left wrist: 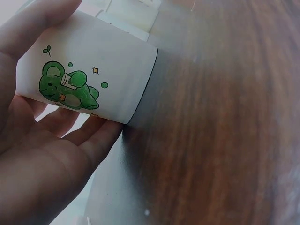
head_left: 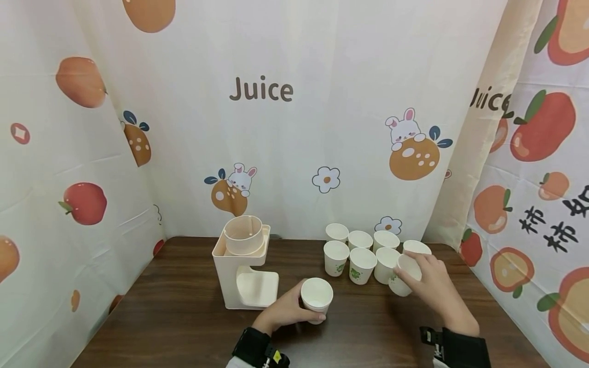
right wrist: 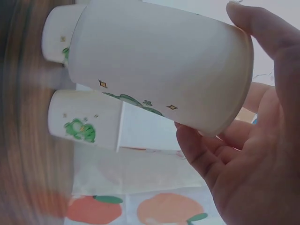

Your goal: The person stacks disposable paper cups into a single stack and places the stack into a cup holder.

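Note:
My left hand point(head_left: 291, 307) grips a white paper cup point(head_left: 316, 294) at the front middle of the table, thumb and fingers around its side. In the left wrist view this paper cup point(left wrist: 84, 70) shows a green cartoon bear, its base at the wooden surface. On the right, my right hand point(head_left: 434, 286) holds another paper cup point(head_left: 405, 276) near its rim, at the front right of a cup group. That paper cup point(right wrist: 159, 61) is tilted in the right wrist view, its base seeming off the table. Several more paper cups point(head_left: 362, 266) stand upright in two rows beside it.
A cream-coloured appliance point(head_left: 225, 276) with a round top opening and a low ledge stands left of the left hand. The dark wooden table point(head_left: 161, 306) is enclosed by fruit-printed curtains point(head_left: 285, 133) at the back and sides.

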Demonstrator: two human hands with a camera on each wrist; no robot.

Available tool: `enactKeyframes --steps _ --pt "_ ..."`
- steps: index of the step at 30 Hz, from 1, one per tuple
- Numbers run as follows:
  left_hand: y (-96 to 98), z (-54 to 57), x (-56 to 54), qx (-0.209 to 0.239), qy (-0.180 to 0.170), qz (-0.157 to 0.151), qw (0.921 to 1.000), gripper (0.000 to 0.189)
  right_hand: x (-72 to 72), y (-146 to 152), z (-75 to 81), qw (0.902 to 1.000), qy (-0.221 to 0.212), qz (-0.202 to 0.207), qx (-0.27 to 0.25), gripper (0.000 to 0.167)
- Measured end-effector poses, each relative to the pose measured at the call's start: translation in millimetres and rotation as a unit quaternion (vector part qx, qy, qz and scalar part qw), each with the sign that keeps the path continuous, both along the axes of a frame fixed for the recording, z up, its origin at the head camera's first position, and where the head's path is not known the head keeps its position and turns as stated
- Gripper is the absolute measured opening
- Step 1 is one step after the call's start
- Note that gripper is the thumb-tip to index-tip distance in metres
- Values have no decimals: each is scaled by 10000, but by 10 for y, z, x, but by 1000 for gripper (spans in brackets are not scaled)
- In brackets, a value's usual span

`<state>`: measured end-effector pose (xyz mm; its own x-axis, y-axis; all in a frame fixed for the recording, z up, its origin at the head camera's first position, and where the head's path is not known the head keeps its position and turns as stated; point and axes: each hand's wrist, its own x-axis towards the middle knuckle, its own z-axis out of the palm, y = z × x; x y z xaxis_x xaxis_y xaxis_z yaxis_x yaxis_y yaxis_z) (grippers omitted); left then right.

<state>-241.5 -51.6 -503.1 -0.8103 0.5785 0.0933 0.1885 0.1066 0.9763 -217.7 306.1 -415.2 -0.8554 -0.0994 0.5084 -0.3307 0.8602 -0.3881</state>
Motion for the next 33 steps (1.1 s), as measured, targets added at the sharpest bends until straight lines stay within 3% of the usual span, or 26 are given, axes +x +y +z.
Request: enactKeyframes --steps 15,25,33 --pt "4 -10 0 233 -4 -35 9997 74 55 -231 157 9982 246 504 -193 52" --pt "0 -5 1 177 -1 -40 9998 72 71 -340 201 9942 665 836 -123 51" --pt "0 -7 -2 66 -1 11 10000 72 121 -457 261 9947 442 920 -136 51"
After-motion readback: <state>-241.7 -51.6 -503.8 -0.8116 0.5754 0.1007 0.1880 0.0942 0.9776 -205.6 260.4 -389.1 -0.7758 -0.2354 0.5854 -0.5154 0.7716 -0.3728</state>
